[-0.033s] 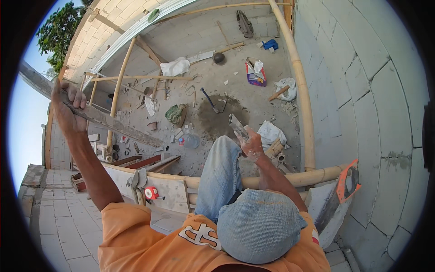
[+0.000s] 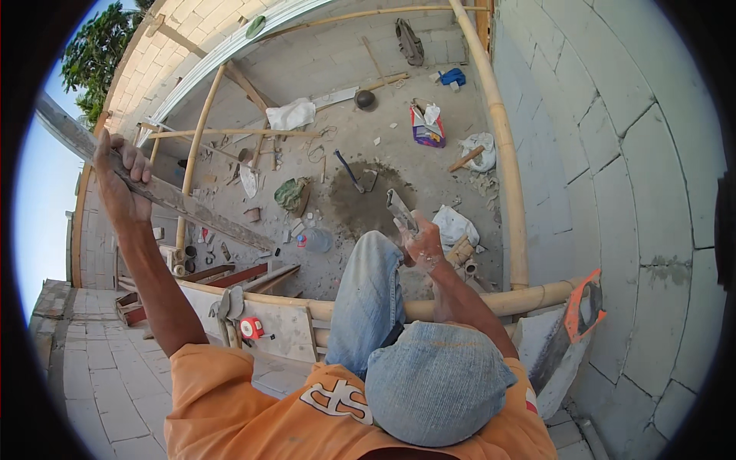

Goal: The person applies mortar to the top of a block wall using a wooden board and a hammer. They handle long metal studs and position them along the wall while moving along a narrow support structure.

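Note:
At the left, my left hand (image 2: 125, 182) is raised, with its fingers wrapped over a long grey, mortar-stained bar (image 2: 203, 212). The bar slants from the upper left down toward the middle. Ahead of my bent knee (image 2: 372, 268), my right hand (image 2: 423, 244) is closed round a short grey metal piece with a channel-like end (image 2: 400, 208). Its lower part is hidden by the fingers. Below my left arm, a red and white tape measure (image 2: 251, 328) lies on a board (image 2: 291, 330), beside a pair of grey gloves (image 2: 227, 305).
A horizontal bamboo pole (image 2: 429, 310) crosses in front of me; an upright one (image 2: 506, 153) stands right. An orange-handled saw (image 2: 585, 307) rests by the block wall (image 2: 652, 192). Below lie a hammer-like tool (image 2: 350, 172) on a wet patch, a water bottle (image 2: 316, 240) and white sacks (image 2: 455, 227).
My left hand has moved slightly to the right with the upper part of the bar. My right hand keeps its grip; the whole view has shifted a little.

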Demonstrator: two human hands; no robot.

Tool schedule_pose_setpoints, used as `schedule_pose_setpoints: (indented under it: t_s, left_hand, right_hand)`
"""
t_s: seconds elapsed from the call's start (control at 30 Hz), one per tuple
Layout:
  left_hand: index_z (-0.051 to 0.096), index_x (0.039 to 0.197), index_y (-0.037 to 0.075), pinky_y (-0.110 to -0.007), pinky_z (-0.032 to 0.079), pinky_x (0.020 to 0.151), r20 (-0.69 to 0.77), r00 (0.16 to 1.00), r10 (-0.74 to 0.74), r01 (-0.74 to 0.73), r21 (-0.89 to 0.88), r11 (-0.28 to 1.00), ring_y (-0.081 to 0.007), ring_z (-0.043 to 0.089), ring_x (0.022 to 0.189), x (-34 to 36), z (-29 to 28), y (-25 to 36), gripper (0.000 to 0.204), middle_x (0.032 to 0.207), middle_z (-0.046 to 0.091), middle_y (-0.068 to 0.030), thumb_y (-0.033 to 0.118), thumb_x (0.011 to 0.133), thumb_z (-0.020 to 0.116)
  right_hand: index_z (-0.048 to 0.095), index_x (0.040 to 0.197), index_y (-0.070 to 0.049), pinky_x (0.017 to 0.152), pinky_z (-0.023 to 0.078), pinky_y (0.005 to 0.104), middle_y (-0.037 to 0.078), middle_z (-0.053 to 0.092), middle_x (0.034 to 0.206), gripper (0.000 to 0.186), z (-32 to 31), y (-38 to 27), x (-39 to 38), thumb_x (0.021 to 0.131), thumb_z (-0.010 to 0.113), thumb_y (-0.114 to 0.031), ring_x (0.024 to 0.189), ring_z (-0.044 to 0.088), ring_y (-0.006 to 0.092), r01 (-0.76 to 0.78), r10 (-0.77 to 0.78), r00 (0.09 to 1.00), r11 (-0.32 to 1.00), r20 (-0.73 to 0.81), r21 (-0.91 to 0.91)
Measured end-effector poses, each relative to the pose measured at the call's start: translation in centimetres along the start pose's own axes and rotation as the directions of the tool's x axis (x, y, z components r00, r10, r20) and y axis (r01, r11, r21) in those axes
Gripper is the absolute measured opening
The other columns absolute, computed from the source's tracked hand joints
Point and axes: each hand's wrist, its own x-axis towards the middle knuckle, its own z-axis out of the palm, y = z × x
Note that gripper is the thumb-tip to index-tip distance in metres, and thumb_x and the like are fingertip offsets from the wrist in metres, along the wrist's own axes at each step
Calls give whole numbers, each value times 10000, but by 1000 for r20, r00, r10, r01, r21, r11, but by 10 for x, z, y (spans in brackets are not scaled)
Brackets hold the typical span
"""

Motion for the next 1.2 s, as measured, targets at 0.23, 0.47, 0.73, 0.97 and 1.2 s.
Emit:
schedule_pose_setpoints:
  t_s: [0.23, 0.47, 0.73, 0.97, 1.2]
  left_hand:
    - [558, 890, 80, -231, 396, 516, 0, 996, -93, 93, 15, 996, -81, 437, 546, 10, 19, -78, 259, 653, 443, 10, 327, 943, 615]
    - [611, 862, 52, -221, 407, 473, -14, 998, -60, 61, 133, 989, -77, 487, 520, 1, 33, -124, 270, 645, 535, -12, 301, 863, 716]
    - [601, 888, 68, -217, 379, 475, 0, 984, -181, 178, 189, 966, -71, 470, 519, -23, 28, -165, 278, 661, 535, -9, 327, 873, 704]
    - [597, 721, 85, -221, 349, 429, 39, 937, -346, 311, 352, 883, -56, 436, 461, -38, 20, -198, 295, 584, 502, 22, 333, 840, 704]
    - [609, 792, 76, -206, 314, 402, 198, 886, -419, 313, 411, 856, -54, 418, 445, -66, 39, -225, 226, 625, 527, 21, 241, 791, 763]
  right_hand:
    - [638, 932, 13, 632, 437, 290, 16, 578, 669, 309, -119, -53, 96, 968, 598, -291, 644, 538, 107, 23, 60, 986, 877, -157, 480]
    - [594, 994, 46, 694, 452, 312, 36, 514, 745, 290, -210, -95, 125, 987, 556, -241, 680, 506, 149, 90, 96, 950, 829, -299, 552]
    - [569, 986, 67, 651, 417, 314, 24, 438, 725, 298, -249, -100, 118, 981, 572, -231, 651, 432, 135, 250, 92, 855, 788, -510, 562]
    - [525, 1026, 48, 685, 406, 314, 4, 393, 748, 322, -254, -120, 117, 946, 631, -246, 662, 399, 122, 342, 236, 721, 695, -651, 632]
    - [537, 1048, 45, 682, 389, 298, -1, 405, 754, 391, -235, -134, 133, 909, 684, -290, 659, 409, 109, 323, 355, 659, 663, -664, 675]
